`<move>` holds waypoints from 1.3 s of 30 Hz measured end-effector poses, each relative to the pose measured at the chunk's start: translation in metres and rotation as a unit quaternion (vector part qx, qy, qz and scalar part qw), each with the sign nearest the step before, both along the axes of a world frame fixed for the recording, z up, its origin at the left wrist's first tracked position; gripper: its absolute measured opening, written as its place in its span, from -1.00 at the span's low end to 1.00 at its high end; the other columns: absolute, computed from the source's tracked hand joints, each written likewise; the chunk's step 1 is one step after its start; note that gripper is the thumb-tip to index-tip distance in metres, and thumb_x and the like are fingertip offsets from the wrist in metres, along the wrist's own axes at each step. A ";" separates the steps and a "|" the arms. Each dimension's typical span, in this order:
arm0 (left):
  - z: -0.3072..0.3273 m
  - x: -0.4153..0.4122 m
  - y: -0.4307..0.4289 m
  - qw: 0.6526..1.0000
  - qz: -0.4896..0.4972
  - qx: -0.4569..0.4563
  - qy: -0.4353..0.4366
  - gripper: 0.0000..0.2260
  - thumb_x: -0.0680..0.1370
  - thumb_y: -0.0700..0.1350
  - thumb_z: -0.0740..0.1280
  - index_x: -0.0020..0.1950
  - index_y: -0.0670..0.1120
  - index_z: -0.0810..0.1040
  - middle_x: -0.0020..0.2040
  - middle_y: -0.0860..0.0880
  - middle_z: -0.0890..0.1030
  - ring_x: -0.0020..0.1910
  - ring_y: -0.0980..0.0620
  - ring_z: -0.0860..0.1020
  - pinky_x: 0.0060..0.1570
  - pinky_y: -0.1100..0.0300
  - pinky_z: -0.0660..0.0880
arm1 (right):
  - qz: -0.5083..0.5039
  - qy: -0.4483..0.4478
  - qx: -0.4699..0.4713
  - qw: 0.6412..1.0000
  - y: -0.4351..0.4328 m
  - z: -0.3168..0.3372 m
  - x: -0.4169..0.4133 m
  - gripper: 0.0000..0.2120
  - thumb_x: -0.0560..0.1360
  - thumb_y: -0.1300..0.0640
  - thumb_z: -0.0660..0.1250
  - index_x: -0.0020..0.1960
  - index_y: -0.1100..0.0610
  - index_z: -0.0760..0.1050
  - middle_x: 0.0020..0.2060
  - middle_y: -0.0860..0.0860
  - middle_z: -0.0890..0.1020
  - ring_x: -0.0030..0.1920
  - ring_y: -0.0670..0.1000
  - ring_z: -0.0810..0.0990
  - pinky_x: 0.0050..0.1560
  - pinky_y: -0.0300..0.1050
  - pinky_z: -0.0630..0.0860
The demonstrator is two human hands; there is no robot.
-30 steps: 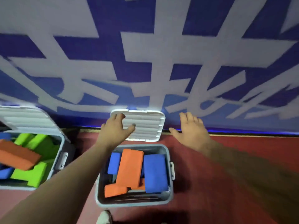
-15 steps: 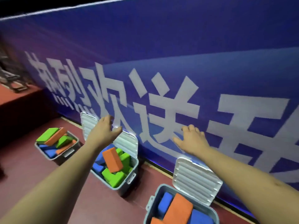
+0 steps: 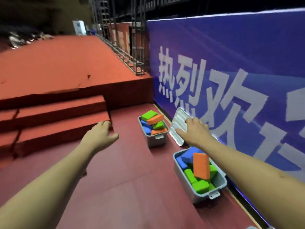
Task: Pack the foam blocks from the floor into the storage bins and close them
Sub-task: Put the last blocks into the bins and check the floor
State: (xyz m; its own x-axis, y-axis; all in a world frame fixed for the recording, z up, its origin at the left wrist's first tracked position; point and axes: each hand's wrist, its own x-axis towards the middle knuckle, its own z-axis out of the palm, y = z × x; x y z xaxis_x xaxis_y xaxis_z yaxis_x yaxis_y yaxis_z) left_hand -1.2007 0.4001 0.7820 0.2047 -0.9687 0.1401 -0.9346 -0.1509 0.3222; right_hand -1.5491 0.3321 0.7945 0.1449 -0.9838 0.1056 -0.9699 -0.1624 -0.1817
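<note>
Two grey storage bins stand open on the red floor along a blue banner wall. The far bin (image 3: 156, 140) holds green, orange and blue foam blocks (image 3: 154, 120). The near bin (image 3: 199, 195) holds blue and green blocks with a tall orange block (image 3: 201, 166) leaning on top. A white ribbed lid (image 3: 179, 124) leans against the wall between them. My right hand (image 3: 193, 131) is stretched out in front of that lid with loose fingers; whether it touches the lid I cannot tell. My left hand (image 3: 100, 137) hangs over the floor, relaxed and holding nothing.
Red carpeted steps (image 3: 54, 123) rise at the left toward a raised red stage (image 3: 57, 63). Metal truss (image 3: 132, 52) stands at the back beside the blue banner wall (image 3: 231, 71). Red floor (image 3: 123, 179) stretches between the steps and the bins.
The view has swung left along the wall, away from the bin with the blue and orange blocks. Both hands moved with it; the right hand now lies before the lid between the two visible bins.
</note>
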 end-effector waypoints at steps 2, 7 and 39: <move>-0.003 0.061 0.015 0.999 0.035 0.010 -0.016 -0.50 0.49 0.19 0.31 0.30 -0.09 0.41 0.24 -0.10 0.48 0.24 -0.15 0.48 0.20 -0.04 0.45 | 0.041 -0.010 -0.002 0.999 -0.009 0.000 0.074 -0.39 0.48 -0.32 0.18 0.31 0.12 0.39 0.24 0.14 0.44 0.30 0.21 0.40 0.27 0.14 0.32; -0.014 0.178 0.033 0.993 0.108 0.033 -0.023 -0.48 0.50 0.19 0.30 0.35 -0.08 0.40 0.24 -0.09 0.47 0.26 -0.14 0.48 0.21 -0.02 0.45 | 0.141 0.011 -0.012 0.990 -0.034 0.001 0.226 -0.30 0.40 -0.41 0.07 0.28 0.09 0.43 0.21 0.13 0.48 0.27 0.19 0.45 0.24 0.12 0.38; -0.165 0.728 -0.049 0.891 0.425 0.067 0.146 -0.57 0.52 0.11 0.31 0.27 -0.12 0.44 0.18 -0.14 0.37 0.16 -0.21 0.48 0.18 -0.07 0.44 | 0.454 0.158 0.062 0.875 -0.257 -0.139 0.933 -0.39 0.49 -0.36 0.13 0.27 0.12 0.39 0.17 0.14 0.45 0.23 0.20 0.45 0.21 0.11 0.38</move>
State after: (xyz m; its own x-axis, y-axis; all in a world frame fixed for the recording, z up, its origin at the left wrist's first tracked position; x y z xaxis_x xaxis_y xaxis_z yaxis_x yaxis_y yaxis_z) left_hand -0.4727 0.3510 0.6167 0.8811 -0.4504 -0.1443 -0.3438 -0.8196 0.4584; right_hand -0.6164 0.0752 0.6555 0.8752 -0.4488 -0.1806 -0.4561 -0.8899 0.0009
